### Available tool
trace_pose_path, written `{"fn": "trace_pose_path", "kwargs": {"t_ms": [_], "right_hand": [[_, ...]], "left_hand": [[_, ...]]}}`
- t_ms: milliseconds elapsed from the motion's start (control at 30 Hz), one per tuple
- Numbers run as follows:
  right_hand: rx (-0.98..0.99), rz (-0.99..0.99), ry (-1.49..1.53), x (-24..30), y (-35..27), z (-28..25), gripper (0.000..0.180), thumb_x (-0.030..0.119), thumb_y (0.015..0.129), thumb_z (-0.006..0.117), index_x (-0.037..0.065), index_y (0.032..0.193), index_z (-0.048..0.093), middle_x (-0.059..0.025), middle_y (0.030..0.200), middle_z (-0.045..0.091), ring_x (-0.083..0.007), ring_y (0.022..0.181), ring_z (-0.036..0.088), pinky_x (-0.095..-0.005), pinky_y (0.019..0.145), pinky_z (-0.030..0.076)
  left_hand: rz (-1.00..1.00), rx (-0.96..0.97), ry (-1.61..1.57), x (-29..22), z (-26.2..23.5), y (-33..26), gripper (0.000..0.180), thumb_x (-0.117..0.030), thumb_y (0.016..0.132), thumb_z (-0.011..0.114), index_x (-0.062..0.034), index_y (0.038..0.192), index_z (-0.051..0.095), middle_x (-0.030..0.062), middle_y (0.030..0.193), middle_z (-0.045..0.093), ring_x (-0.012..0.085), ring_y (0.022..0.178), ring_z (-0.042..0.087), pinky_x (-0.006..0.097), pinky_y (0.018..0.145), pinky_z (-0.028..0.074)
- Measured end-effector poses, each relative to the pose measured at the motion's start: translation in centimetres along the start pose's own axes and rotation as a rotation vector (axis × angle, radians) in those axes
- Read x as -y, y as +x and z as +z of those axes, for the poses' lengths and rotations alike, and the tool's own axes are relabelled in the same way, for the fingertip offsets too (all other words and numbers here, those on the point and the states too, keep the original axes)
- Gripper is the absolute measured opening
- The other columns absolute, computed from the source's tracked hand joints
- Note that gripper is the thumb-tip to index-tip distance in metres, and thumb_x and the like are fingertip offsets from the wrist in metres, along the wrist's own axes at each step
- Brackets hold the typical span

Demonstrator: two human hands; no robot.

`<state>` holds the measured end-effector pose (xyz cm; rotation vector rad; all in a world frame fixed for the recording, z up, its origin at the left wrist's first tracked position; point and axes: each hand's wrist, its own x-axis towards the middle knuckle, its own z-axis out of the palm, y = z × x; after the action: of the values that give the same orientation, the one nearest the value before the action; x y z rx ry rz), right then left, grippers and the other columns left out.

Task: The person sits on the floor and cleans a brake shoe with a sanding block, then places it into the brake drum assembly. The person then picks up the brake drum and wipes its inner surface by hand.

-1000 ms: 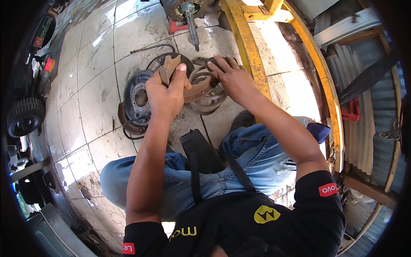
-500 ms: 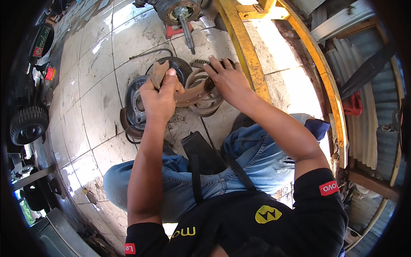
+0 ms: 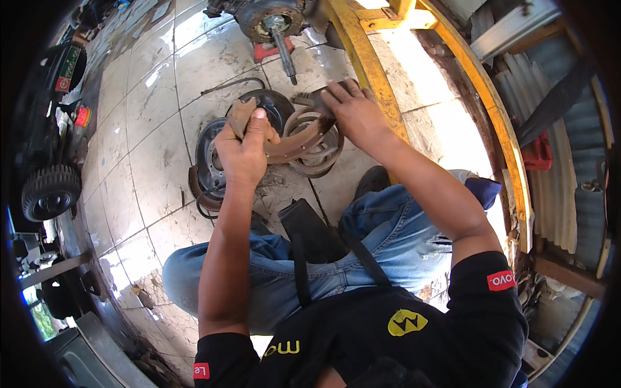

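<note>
My left hand is closed around one end of a curved, rust-brown brake shoe, its thumb on top. The shoe is held up off the floor and arcs toward the right. At its far right end my right hand presses a dark flat piece, perhaps sandpaper, with its fingers bent over it. Below the shoe lie brown metal rings. A black round backing plate sits under and left of my left hand, with another dark round part just beyond.
An axle hub with a protruding shaft stands ahead, near a red support. A yellow metal frame runs along the right. Left, a dark vehicle with a knobbly tyre stands on the tiles. A black pouch lies between my legs.
My right hand has shifted slightly right, and more of the dark piece shows beside its fingers. My left hand keeps its grip on the brake shoe. The whole view has shifted a little.
</note>
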<state>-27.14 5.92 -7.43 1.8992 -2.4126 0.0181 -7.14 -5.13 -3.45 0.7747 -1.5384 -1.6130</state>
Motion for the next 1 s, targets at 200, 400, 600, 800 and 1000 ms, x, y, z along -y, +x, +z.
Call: {"fn": "trace_pose_path", "kwargs": {"t_ms": [200,400,600,800,1000], "right_hand": [[-0.035,-0.104,0.123,0.9,-0.7,0.2,0.052,0.016,0.090,0.057,0.023,0.141,0.049,-0.0097,0.152,0.040,-0.0356,0.140,0.037,-0.0521,0.107,0.038],[-0.082,-0.114,0.134,0.2,-0.7,-0.4,0.055,0.014,0.087,0.061,0.026,0.140,0.050,-0.0131,0.150,0.041,-0.0414,0.134,0.044,-0.0547,0.105,0.040],[0.056,0.034,0.073,-0.3,-0.2,-1.6,0.056,0.013,0.088,0.060,0.029,0.140,0.051,-0.0143,0.152,0.038,-0.0444,0.132,0.045,-0.0567,0.103,0.042],[-0.088,-0.094,0.057,-0.7,-0.6,1.1,0.069,0.006,0.078,0.069,0.027,0.141,0.050,-0.0177,0.152,0.038,-0.0456,0.127,0.050,-0.0510,0.097,0.049],[0.024,-0.034,0.187,1.0,-1.4,0.1,0.059,0.007,0.089,0.052,0.027,0.144,0.045,-0.0172,0.154,0.034,-0.0471,0.132,0.044,-0.0555,0.104,0.043]], "left_hand": [[-0.023,-0.032,-0.036,0.1,-0.3,0.1,0.019,-0.016,0.098,0.059,0.0028,0.094,0.061,0.0045,0.068,0.058,0.0146,0.062,0.058,0.030,0.061,0.047],[-0.088,-0.058,0.064,0.1,0.5,-0.1,0.022,-0.020,0.095,0.066,0.0015,0.097,0.066,0.0023,0.066,0.062,0.0096,0.060,0.057,0.027,0.057,0.045],[-0.046,-0.051,0.034,1.1,0.4,-0.4,0.029,-0.027,0.094,0.067,0.0015,0.089,0.065,0.0048,0.065,0.064,0.0114,0.060,0.059,0.029,0.059,0.047],[-0.019,-0.054,0.095,0.6,0.3,-0.3,0.027,-0.026,0.093,0.068,0.0013,0.089,0.065,0.0049,0.066,0.065,0.0117,0.061,0.060,0.029,0.060,0.048],[-0.010,-0.036,0.145,0.8,-0.3,-0.4,0.028,-0.026,0.093,0.068,0.0021,0.088,0.065,0.0057,0.065,0.065,0.0120,0.060,0.060,0.030,0.059,0.048]]}}
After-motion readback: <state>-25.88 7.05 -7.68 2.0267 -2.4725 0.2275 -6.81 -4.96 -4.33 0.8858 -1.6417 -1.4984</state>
